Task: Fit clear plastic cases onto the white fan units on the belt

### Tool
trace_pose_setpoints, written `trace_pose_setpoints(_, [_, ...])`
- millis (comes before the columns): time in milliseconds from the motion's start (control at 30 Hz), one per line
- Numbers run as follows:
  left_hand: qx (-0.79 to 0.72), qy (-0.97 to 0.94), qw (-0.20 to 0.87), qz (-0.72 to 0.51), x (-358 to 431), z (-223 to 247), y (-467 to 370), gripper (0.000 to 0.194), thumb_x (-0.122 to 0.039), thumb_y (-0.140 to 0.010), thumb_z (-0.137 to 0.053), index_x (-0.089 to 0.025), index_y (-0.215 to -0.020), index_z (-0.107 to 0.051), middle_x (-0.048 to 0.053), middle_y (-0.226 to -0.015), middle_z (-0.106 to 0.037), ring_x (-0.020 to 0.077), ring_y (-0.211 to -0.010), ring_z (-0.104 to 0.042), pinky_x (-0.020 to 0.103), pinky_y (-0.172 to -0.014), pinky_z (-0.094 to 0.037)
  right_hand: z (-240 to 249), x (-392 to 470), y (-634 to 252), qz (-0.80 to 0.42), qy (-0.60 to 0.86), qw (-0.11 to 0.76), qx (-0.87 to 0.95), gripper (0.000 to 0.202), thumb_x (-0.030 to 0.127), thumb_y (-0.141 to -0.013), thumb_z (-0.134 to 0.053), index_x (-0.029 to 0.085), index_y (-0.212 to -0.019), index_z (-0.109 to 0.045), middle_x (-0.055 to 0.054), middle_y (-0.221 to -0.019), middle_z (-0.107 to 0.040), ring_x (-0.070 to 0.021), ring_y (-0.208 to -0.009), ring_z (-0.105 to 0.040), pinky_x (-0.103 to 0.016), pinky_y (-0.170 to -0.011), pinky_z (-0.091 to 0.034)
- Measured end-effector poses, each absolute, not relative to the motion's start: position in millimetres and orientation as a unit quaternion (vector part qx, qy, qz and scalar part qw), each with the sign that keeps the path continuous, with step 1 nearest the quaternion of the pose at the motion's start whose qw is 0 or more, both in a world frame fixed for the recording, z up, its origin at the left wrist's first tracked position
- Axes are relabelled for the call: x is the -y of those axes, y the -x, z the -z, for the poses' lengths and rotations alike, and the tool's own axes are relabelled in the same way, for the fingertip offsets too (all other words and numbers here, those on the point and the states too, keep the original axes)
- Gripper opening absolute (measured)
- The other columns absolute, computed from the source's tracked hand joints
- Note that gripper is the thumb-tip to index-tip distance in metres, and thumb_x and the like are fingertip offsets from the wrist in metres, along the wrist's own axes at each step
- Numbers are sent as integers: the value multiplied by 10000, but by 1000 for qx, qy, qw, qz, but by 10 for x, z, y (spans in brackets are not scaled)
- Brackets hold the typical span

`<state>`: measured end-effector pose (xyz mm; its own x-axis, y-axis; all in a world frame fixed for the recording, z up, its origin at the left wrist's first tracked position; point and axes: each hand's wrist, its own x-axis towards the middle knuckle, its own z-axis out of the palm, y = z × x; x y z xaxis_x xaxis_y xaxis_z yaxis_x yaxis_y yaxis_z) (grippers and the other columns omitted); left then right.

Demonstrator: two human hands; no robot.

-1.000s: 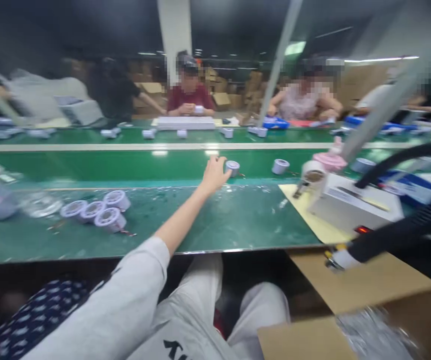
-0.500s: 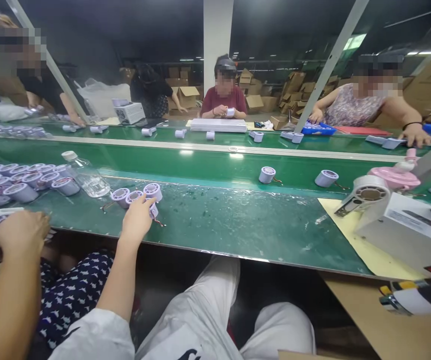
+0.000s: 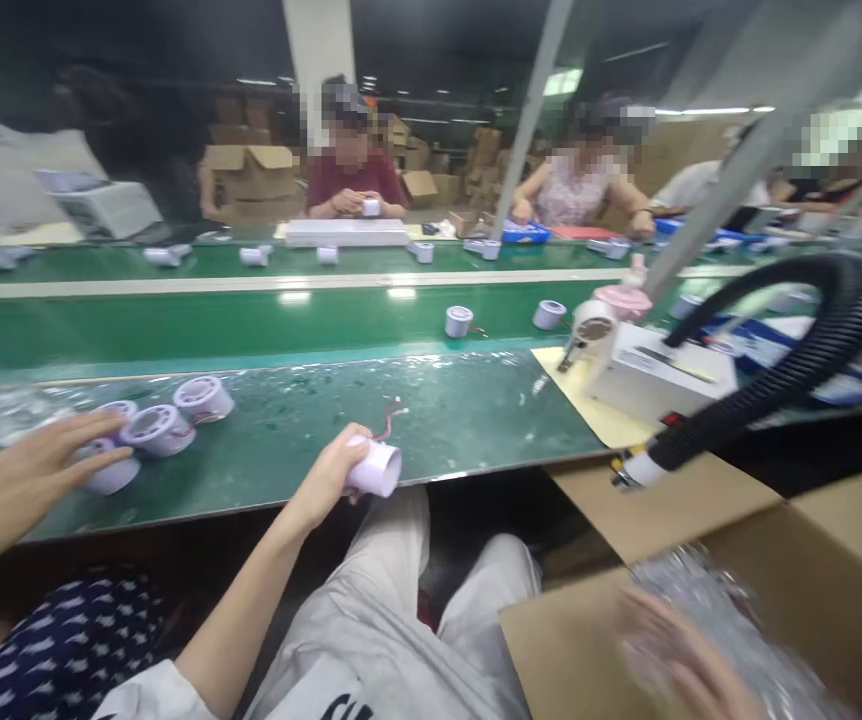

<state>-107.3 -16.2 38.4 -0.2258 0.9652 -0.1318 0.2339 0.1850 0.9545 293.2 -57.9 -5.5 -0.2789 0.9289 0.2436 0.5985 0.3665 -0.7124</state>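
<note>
My left hand (image 3: 337,470) is closed around a pale lavender cylindrical fan housing (image 3: 380,468). The housing is tilted, its open end facing right, and a thin red-and-dark wire with small white connectors (image 3: 393,410) sticks up from behind it. At the lower right, my right hand (image 3: 675,655) is smeared by motion beside clear plastic wrapping (image 3: 723,610) in an open cardboard box (image 3: 573,630); whether its fingers grip anything does not show. Several similar housings (image 3: 157,428) stand on the green bench at left, where a co-worker's hand (image 3: 33,480) reaches over them.
Two more housings (image 3: 459,321) stand on the green belt (image 3: 371,325) beyond the bench. To the right are a white box-shaped device (image 3: 656,375) on yellow paper (image 3: 581,400) and a black corrugated hose (image 3: 783,370). Co-workers sit across the line.
My left hand has taken one housing from the group and brought it right, toward the bench's front edge. The view has swung right; my right hand and the open box have come into view.
</note>
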Motion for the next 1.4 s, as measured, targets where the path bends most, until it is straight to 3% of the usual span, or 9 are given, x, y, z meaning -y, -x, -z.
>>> trace_pose_setpoints(167, [-421, -526, 668, -316, -23, -295, 326, 328, -433, -772, -542, -150, -923, -609, 23, -825, -587, 115, -607, -513, 214, -510, -400, -255, 489, -2301, -111, 437, 273, 849, 461, 302, -966, -513, 265, -1424, -481, -155, -1319, -503, -319, -1169, -568, -438, -872, -577])
trace_pose_setpoints(300, [-373, -697, 570, -226, -63, -363, 87, 179, -275, -817, -578, -173, -933, -670, 36, -967, -629, 161, -823, -575, 273, -745, -455, -377, 367, -2114, 2, 474, 226, 851, 387, 116, -869, -627, 244, -1232, -659, -174, -1364, -487, -381, -1120, -547, -540, -847, -544])
trace_pose_setpoints(500, [-374, -770, 429, -288, -17, -287, -24, 384, -399, -803, -712, -222, -1138, -652, 37, -985, -592, 172, -877, -574, 300, -803, -458, -386, 465, -2235, -333, 499, 294, 744, 32, 231, -834, -724, 205, -825, -708, -95, -1230, -564, -267, -1102, -588, -385, -887, -528])
trace_pose_setpoints(600, [-346, -785, 398, -326, -25, -129, -58, 616, -506, -642, -817, -224, -1168, -661, 60, -1012, -565, 203, -926, -576, 334, -831, -492, -408, 490, -2239, -402, 515, 348, 673, 256, 323, -931, -563, 193, -762, -704, -93, -1104, -603, -226, -993, -621, -317, -764, -532])
trace_pose_setpoints(833, [-261, -780, 498, -274, -47, 4, -89, 743, -428, -647, -839, -267, -1323, -576, 126, -1278, -595, 282, -1171, -577, 435, -1005, -476, -363, 411, -2294, -472, 518, 428, 570, 311, 311, -812, -641, 192, -525, -648, -70, -929, -675, -212, -866, -641, -306, -719, -528])
trace_pose_setpoints(1000, [-282, -661, 630, -294, 30, -82, -119, 660, -295, -722, -805, -245, -1332, -556, 129, -1383, -549, 244, -1154, -606, 364, -954, -519, -320, 430, -2346, -510, 453, 431, 590, 122, 345, -796, -748, 246, -864, -771, -77, -1199, -675, -291, -1157, -607, -395, -867, -574])
trace_pose_setpoints(1100, [-298, -585, 691, -300, 74, -108, -107, 646, -276, -734, -797, -244, -1328, -545, 112, -1356, -575, 211, -1076, -641, 332, -904, -541, -298, 505, -2356, -386, 432, 390, 716, 422, 226, -766, -806, 293, -1168, -695, -69, -1381, -576, -288, -1284, -527, -453, -1068, -460])
trace_pose_setpoints(1233, [-297, -596, 695, -271, 102, -142, -66, 685, -292, -729, -802, -240, -1356, -531, 114, -1330, -600, 212, -1026, -659, 319, -859, -553, -264, 578, -2386, -333, 412, 382, 757, 411, 225, -819, -774, 279, -1202, -635, -76, -1370, -587, -270, -1254, -561, -450, -1080, -464])
trace_pose_setpoints(1400, [-271, -646, 659, -274, 115, -191, -28, 750, -241, -680, -839, -275, -1367, -540, 104, -1448, -519, 270, -1259, -561, 365, -1019, -496, -282, 613, -2404, -418, 412, 374, 718, 442, 261, -822, -776, 271, -1226, -596, -65, -1335, -605, -256, -1236, -573, -400, -1005, -541])
